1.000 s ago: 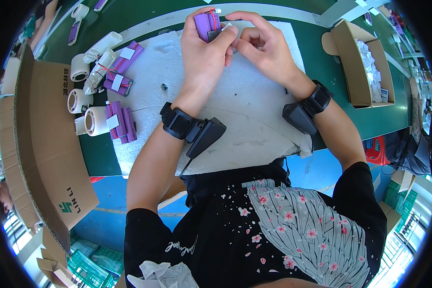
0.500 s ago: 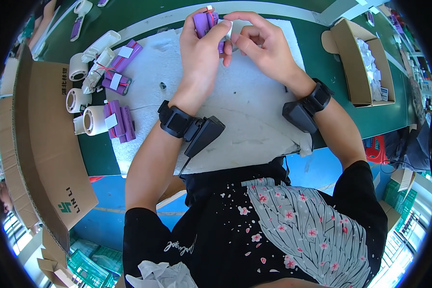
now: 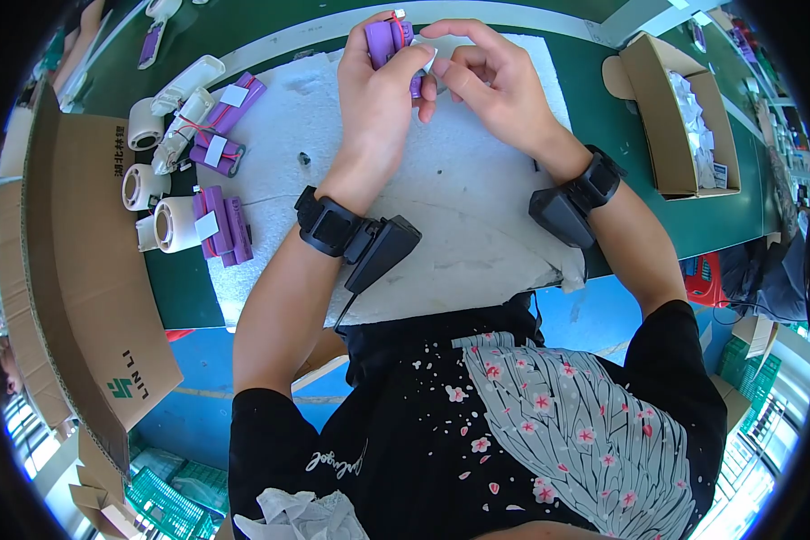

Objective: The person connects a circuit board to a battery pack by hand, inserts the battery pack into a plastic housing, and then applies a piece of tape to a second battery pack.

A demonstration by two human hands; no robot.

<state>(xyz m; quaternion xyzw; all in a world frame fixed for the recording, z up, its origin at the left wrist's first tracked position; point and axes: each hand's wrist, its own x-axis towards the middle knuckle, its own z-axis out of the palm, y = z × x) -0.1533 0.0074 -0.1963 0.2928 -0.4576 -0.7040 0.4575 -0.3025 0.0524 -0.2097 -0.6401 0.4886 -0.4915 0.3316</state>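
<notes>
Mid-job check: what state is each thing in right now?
Left hand: closed on the purple pack.
Right hand: partly curled beside the white slip.
Purple pack: held, white connector exposed.
White slip: between the hands; grip unclear.
Loose purple packs: lying at left, white labels on top.
White housings: resting at left.
Small carton: open, white contents inside.
Large carton: seems open; contents hidden.

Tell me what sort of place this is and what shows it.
Likely a factory or workshop assembly area: purple packs with red wires lie in a group on the workbench, an open cardboard box stands there too, and green crates sit below.
</notes>
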